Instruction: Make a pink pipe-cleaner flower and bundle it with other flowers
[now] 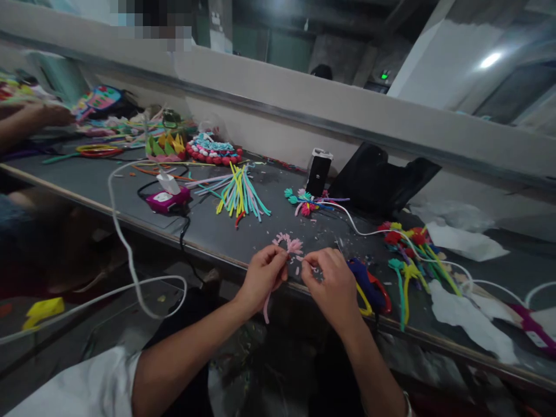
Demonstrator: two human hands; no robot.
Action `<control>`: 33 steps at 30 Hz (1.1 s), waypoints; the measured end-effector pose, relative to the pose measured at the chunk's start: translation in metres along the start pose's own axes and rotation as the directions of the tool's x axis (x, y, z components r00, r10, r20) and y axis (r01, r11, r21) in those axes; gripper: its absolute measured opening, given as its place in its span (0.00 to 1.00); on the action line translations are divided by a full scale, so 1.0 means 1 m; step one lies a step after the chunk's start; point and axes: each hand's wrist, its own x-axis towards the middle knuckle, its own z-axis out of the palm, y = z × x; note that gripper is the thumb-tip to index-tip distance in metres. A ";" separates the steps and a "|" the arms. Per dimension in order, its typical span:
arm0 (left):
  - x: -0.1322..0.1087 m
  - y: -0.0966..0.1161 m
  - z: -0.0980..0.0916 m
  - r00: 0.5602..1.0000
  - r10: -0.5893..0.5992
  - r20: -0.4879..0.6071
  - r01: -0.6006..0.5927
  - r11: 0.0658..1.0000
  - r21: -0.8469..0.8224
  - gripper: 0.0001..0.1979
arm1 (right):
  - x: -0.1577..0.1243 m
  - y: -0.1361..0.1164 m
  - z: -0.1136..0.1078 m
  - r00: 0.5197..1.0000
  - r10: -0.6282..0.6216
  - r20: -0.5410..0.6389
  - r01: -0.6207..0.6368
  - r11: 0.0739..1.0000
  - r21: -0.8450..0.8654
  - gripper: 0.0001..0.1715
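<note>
My left hand is closed around a pink pipe-cleaner flower, its petals fanning out above the fingers and its stem hanging below the palm. Close by on the right, my right hand is pinched at the fingertips beside a thin pale pink strip; what exactly it grips is too small to make out. Pink clippings lie on the table around both hands. A bundle of yellow, teal and lilac pipe cleaners is beyond my left hand. Finished-looking teal and pink pipe-cleaner flowers lie farther back.
A black power bank stands before a black bag. White cable crosses the table. Red and yellow flowers and torn white paper lie right. At left are a purple box with a charger and another person's hand.
</note>
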 end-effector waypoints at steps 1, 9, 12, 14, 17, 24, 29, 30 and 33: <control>0.000 -0.002 0.002 1.000 -0.003 0.013 0.003 1.000 0.008 0.15 | 0.000 0.001 0.000 1.000 -0.019 0.005 0.019 0.999 -0.029 0.07; -0.002 -0.005 0.010 0.999 -0.016 0.046 0.013 0.999 0.049 0.14 | -0.001 0.006 -0.001 0.997 -0.065 0.035 0.070 0.983 -0.168 0.06; -0.003 -0.005 0.010 0.998 -0.011 0.061 0.007 0.998 0.065 0.13 | 0.000 0.006 -0.001 0.997 -0.065 0.036 0.071 0.982 -0.176 0.07; -0.003 -0.006 0.009 0.998 -0.006 0.068 0.001 0.997 0.075 0.13 | 0.000 0.006 0.000 0.998 -0.061 0.035 0.067 0.981 -0.182 0.07; -0.002 -0.008 0.007 0.997 0.005 0.074 -0.011 0.996 0.093 0.12 | 0.000 0.006 0.001 0.997 -0.071 0.033 0.075 0.980 -0.187 0.07; -0.002 -0.011 0.005 0.997 0.003 0.075 -0.012 0.992 0.126 0.12 | -0.001 0.005 0.003 0.998 -0.069 0.008 0.069 0.982 -0.174 0.07; -0.004 -0.009 0.006 0.997 -0.012 0.079 0.001 0.991 0.135 0.12 | 0.000 0.006 0.004 0.998 -0.064 0.017 0.066 0.981 -0.183 0.06; -0.003 -0.009 0.006 0.997 -0.010 0.082 -0.002 0.990 0.138 0.12 | 0.000 0.006 0.004 0.998 -0.064 0.021 0.067 0.980 -0.187 0.07; -0.002 -0.011 0.005 0.996 0.002 0.094 -0.017 0.988 0.155 0.13 | -0.001 0.006 0.003 0.997 -0.068 0.027 0.072 0.978 -0.194 0.07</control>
